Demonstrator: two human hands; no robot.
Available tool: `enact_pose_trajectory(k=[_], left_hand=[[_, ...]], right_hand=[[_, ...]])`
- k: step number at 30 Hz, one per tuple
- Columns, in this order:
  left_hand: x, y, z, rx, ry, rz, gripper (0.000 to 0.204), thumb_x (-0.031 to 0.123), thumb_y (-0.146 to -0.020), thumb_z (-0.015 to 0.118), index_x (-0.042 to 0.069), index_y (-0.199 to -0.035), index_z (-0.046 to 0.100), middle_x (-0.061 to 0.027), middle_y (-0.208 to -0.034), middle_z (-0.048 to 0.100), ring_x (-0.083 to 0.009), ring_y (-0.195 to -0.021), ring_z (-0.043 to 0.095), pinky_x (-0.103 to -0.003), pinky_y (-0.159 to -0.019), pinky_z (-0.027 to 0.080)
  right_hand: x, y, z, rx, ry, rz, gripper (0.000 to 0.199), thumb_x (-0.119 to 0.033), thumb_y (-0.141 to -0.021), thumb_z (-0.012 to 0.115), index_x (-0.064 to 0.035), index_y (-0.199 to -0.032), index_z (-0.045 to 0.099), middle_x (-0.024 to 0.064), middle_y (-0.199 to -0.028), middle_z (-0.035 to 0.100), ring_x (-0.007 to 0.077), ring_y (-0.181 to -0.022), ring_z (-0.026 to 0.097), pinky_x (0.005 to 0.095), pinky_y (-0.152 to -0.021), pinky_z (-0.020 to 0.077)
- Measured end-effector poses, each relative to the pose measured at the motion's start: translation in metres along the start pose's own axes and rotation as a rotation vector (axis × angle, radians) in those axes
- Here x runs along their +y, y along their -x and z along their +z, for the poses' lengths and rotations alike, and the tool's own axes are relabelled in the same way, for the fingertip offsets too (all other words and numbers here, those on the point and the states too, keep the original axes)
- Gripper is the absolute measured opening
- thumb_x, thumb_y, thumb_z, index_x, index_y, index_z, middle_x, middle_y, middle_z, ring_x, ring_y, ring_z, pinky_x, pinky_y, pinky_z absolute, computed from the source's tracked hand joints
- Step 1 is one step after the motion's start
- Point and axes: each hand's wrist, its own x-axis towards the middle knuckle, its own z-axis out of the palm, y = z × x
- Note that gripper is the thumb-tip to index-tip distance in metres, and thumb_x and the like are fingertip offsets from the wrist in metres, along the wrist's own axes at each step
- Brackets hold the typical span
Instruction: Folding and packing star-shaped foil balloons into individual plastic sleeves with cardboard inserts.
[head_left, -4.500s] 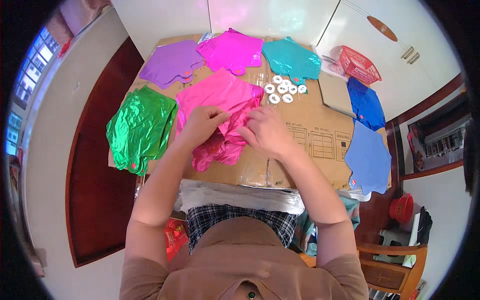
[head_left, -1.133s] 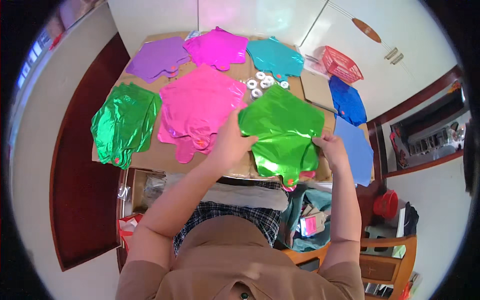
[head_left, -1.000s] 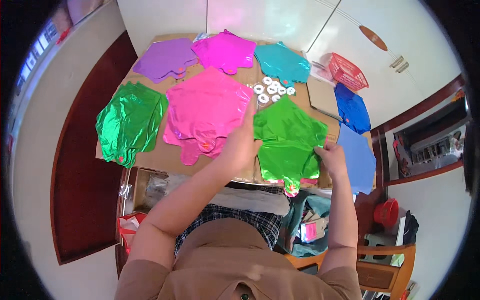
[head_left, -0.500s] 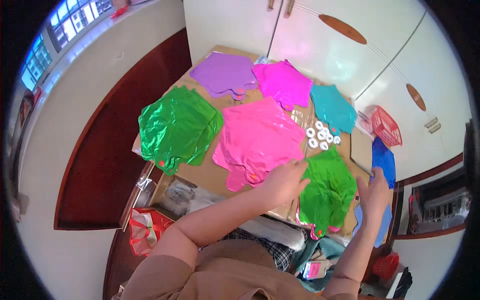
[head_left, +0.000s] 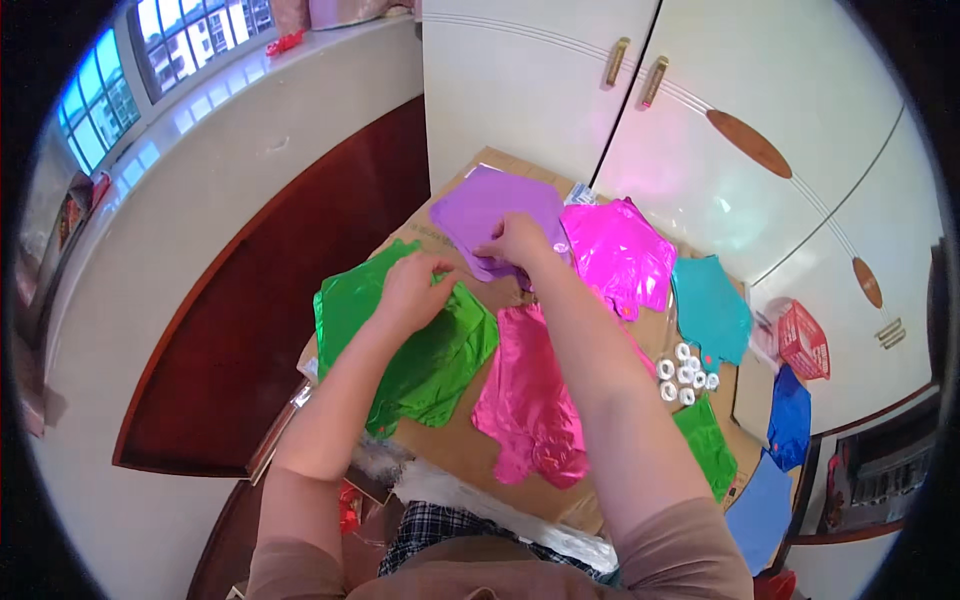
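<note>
The left hand (head_left: 412, 292) is over the green pile (head_left: 350, 310) of shiny sheets, which lies by the left edge of the cardboard-topped desk (head_left: 450, 455). Its thumb and finger tips are close to each other, but I cannot tell if they pinch a sheet. The right hand (head_left: 522, 240) is at the purple pile (head_left: 500, 195), close to the far left corner of the desk. Its fingers are bent, and I cannot tell if they grip anything.

The pink pile (head_left: 530, 400) lies near the front edge, partly under the right arm. The bright magenta pile (head_left: 620, 255) and the teal pile (head_left: 712, 310) are along the far edge. Small white rings (head_left: 685, 373) sit in a bunch just beside the teal one. A green sheet (head_left: 708, 445) pokes out past the right arm. The dark blue pile (head_left: 790, 420) and the light blue pile (head_left: 762, 510) are by the right edge. A red basket (head_left: 803, 340) is near the far right corner.
</note>
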Motion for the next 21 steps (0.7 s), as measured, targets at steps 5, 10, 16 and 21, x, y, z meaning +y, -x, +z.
enact_pose_trajectory(k=[5,10,16,21], left_hand=[[-0.031,-0.035,0.025,0.017,0.030,0.055,0.022,0.022,-0.082,0.065,0.005,-0.095,0.067,-0.0151,-0.098,0.064,-0.0336,-0.093,0.060,-0.043,-0.082,0.047],[-0.026,-0.062,0.056,0.060,-0.108,0.273,0.023,0.026,-0.081,0.065,0.008,-0.095,0.068,-0.0109,-0.098,0.062,-0.0289,-0.097,0.059,-0.046,-0.090,0.042],[-0.035,-0.055,0.061,0.046,-0.314,0.198,0.027,0.034,-0.079,0.067,0.012,-0.094,0.068,-0.0077,-0.096,0.062,-0.0265,-0.099,0.059,-0.047,-0.102,0.032],[-0.021,-0.071,0.063,-0.063,-0.198,0.139,0.029,0.037,-0.075,0.069,0.014,-0.094,0.069,-0.0067,-0.095,0.064,-0.0282,-0.098,0.060,-0.047,-0.099,0.036]], right_hand=[[0.024,-0.021,0.022,-0.074,-0.053,0.070,0.025,-0.024,-0.068,0.080,-0.0038,-0.078,0.070,0.0113,-0.076,0.068,0.0211,-0.069,0.063,0.0359,-0.065,0.0505],[0.061,-0.041,0.029,-0.041,-0.178,0.087,0.026,-0.027,-0.071,0.073,-0.0074,-0.088,0.072,0.0159,-0.091,0.069,0.0312,-0.084,0.066,0.0390,-0.076,0.0516],[0.009,-0.027,-0.041,0.132,-0.975,0.479,0.017,-0.011,-0.080,0.067,-0.0018,-0.093,0.070,0.0106,-0.093,0.069,0.0212,-0.079,0.064,0.0358,-0.069,0.0519],[0.068,-0.014,-0.209,0.343,-1.646,0.065,0.018,-0.016,-0.092,0.052,-0.0009,-0.093,0.061,0.0121,-0.079,0.064,0.0262,-0.073,0.065,0.0404,-0.071,0.0559]])
